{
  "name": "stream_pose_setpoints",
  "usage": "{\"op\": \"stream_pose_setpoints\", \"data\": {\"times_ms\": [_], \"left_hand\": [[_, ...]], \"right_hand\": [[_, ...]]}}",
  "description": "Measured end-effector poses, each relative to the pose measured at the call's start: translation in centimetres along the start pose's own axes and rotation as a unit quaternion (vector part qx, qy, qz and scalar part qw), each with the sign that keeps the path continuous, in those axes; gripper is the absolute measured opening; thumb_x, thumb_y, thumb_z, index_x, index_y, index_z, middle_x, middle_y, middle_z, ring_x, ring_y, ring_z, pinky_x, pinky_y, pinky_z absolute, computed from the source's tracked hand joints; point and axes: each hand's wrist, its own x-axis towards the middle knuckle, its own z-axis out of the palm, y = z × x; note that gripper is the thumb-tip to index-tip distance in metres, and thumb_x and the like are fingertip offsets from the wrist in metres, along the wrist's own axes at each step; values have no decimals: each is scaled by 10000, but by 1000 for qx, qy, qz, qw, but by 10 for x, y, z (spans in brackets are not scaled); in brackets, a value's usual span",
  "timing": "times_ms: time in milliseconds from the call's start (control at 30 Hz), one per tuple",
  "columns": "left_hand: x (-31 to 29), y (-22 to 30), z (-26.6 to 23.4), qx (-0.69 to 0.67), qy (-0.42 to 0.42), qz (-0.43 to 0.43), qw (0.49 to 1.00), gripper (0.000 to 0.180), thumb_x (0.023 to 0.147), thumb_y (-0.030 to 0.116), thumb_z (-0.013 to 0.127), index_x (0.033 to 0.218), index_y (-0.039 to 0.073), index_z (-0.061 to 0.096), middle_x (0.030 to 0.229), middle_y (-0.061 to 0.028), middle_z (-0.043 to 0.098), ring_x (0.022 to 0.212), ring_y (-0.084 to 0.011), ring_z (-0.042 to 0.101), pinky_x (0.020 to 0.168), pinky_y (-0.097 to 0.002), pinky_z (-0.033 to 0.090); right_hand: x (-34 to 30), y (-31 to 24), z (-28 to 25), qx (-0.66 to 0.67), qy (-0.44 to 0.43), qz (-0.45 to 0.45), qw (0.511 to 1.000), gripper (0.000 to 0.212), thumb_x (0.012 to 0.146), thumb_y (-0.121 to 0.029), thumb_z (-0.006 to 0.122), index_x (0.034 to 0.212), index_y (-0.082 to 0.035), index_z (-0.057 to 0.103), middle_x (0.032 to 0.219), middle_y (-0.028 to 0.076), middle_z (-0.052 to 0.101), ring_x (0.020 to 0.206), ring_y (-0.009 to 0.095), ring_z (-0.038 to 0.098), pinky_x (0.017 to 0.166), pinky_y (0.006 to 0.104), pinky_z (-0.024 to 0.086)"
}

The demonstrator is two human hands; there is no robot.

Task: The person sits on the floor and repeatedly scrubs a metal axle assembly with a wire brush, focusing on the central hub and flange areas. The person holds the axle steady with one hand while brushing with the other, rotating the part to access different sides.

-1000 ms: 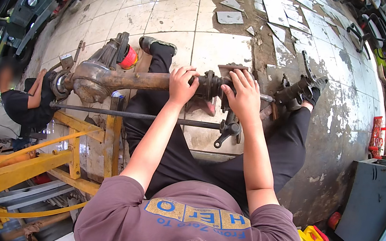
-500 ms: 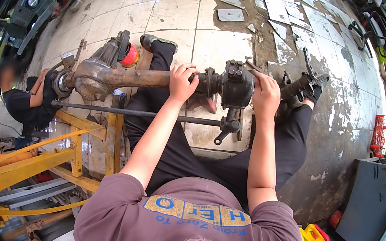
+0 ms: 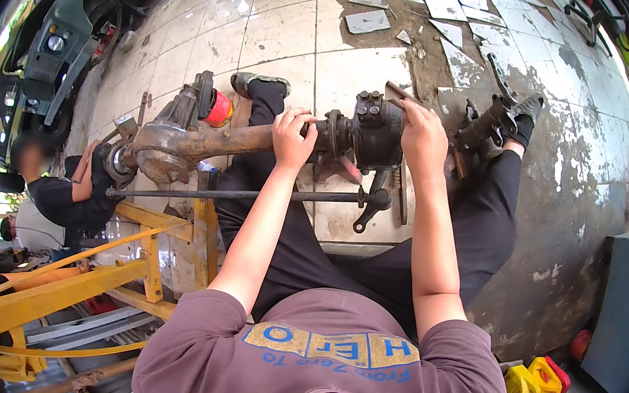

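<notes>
A vehicle axle [image 3: 235, 140] lies across in front of me, its bulbous differential housing [image 3: 165, 151] at the left and a dark bolted knuckle housing [image 3: 377, 129] at the right. My left hand [image 3: 294, 140] is closed over the axle tube, just left of the knuckle flange. A thin, flat brown strip [image 3: 398, 94] sticks out from the closed fingers of my right hand [image 3: 424, 143], over the knuckle's upper right edge; its exact kind is unclear. Below the tube runs a long dark tie rod [image 3: 252, 196], ending at a joint under the knuckle.
A person [image 3: 72, 190] in black sits by the axle's left end. Yellow metal frames [image 3: 60, 287] stand at lower left. Another metal part [image 3: 486, 127] lies near my right foot. A red can [image 3: 220, 109] stands behind the tube. Broken tiles [image 3: 367, 21] lie on the far floor.
The whole view has shifted a little. Against the knuckle, my right hand and the brown strip have moved slightly away from me. My left hand keeps its place on the tube.
</notes>
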Motion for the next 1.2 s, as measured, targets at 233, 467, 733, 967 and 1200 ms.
{"op": "stream_pose_setpoints", "data": {"times_ms": [233, 467, 733, 967, 1200], "left_hand": [[-1, -4, 5, 11, 15, 11, 1000, 121, 886, 95, 824, 1000, 134, 809, 1205, -61, 810, 1199, -316, 721, 1083, -472, 540], [-1, 1, 2, 4, 6, 14, 1000, 144, 889, 105, 821, 1031, 130, 809, 1210, -60, 812, 1203, -317, 721, 1095, -480, 535], [-2, -7, 6, 12, 11, 24, 1000, 144, 897, 106, 818, 1039, 127, 817, 1225, -70, 819, 1215, -316, 734, 1106, -474, 535], [-3, -4, 3, 9, 8, 19, 1000, 147, 892, 133, 824, 1039, 141, 823, 1218, -53, 813, 1201, -322, 719, 1069, -474, 550], [-6, -7, 4, 6, 18, 8, 1000, 136, 894, 126, 823, 1028, 143, 833, 1223, -35, 826, 1207, -297, 733, 1089, -459, 546]], "right_hand": [[-11, -16, 8, 93, -24, -107, 990, 267, 1028, -66, 676, 1250, -127, 812, 1321, 96, 836, 1271, 311, 776, 1164, 512, 571], [-5, 23, -3, 49, 30, 21, 998, 241, 1072, -94, 716, 1281, -135, 829, 1175, 141, 843, 1135, 385, 790, 1129, 497, 598], [-9, -25, -12, 86, 15, -87, 992, 277, 1035, -71, 740, 1299, -126, 805, 1350, 66, 831, 1349, 270, 753, 1208, 544, 546], [-8, 5, -3, 39, -35, 51, 997, 162, 1068, -148, 757, 1204, -88, 820, 1008, 282, 777, 984, 516, 749, 974, 542, 625], [-6, -12, -29, 122, -17, -12, 992, 238, 1085, -96, 726, 1306, -94, 812, 1283, 121, 845, 1223, 346, 797, 1243, 596, 508]]}}
